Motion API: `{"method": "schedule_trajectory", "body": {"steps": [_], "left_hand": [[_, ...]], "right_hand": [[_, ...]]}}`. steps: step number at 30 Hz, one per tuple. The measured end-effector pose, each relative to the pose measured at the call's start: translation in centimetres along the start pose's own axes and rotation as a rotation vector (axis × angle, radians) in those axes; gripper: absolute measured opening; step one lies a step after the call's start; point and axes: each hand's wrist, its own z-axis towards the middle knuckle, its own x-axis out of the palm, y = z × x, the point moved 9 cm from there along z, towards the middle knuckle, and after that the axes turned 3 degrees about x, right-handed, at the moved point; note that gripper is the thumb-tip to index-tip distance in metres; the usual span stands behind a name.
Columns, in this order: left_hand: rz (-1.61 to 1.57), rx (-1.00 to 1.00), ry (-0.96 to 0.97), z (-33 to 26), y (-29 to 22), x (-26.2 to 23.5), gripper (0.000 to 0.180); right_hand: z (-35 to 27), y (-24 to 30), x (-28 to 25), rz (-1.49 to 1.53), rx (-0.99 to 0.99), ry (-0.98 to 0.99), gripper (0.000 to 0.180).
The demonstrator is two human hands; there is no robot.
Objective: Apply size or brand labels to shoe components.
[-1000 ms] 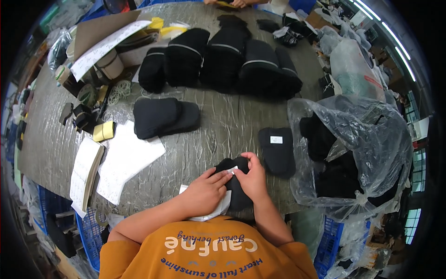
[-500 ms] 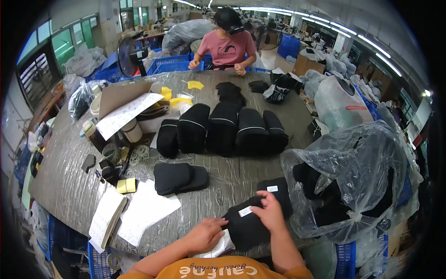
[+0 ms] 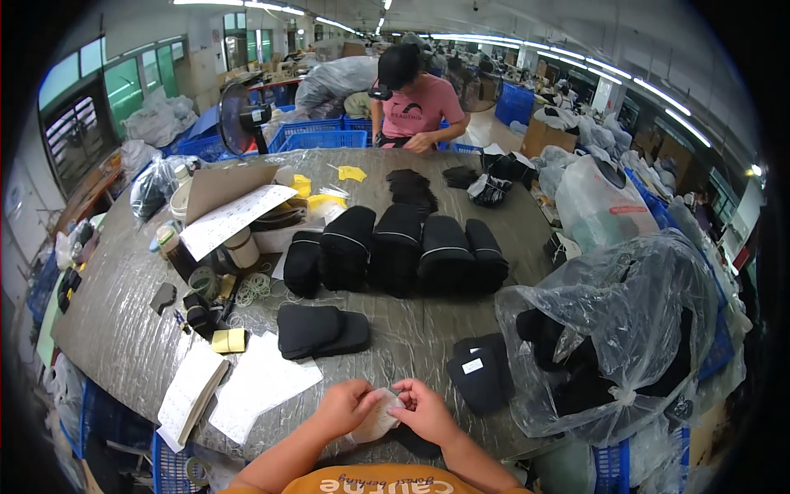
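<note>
My left hand (image 3: 346,407) and my right hand (image 3: 425,412) meet close to my body at the table's front edge. Both pinch a crumpled white paper sheet (image 3: 377,421) with faint marks; whether it carries labels I cannot tell. Under my right hand a black fabric piece (image 3: 418,445) shows in part. To its right lie black fabric pieces (image 3: 483,383), overlapping, with a white label (image 3: 472,365) on the top one. A small stack of black pieces (image 3: 309,331) lies ahead of my left hand.
Banded black bundles (image 3: 398,251) stand in a row mid-table. A clear plastic bag (image 3: 613,346) of black pieces takes up the right side. At left are white papers (image 3: 265,387), a notebook (image 3: 191,393) and a yellow pad (image 3: 229,340). Across the table a person (image 3: 420,107) looks down.
My right hand has left the labelled black piece and moved left to the white paper, which is now lifted. A labelled piece now lies on the pile at right. The person opposite has brought their hands together.
</note>
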Motion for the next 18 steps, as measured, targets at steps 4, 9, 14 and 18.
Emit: {"method": "schedule_trajectory", "body": {"steps": [4,9,14,18], "left_hand": [[-0.282,-0.039,0.146,-0.9,0.5,-0.1,0.021],[-0.160,-0.123,0.172,-0.6,2.1,-0.5,0.025],[-0.097,-0.077,0.242,1.2,1.4,-0.5,0.027],[-0.255,-0.023,0.188,3.8,1.9,-0.2,0.024]], "right_hand": [[-0.2,0.2,1.1,0.016,0.007,0.147,0.044],[-0.2,-0.3,2.0,0.234,-0.004,0.216,0.038],[0.5,-0.6,0.5,0.160,0.039,0.066,0.039],[1.2,0.2,-0.6,0.383,0.045,0.008,0.037]]}}
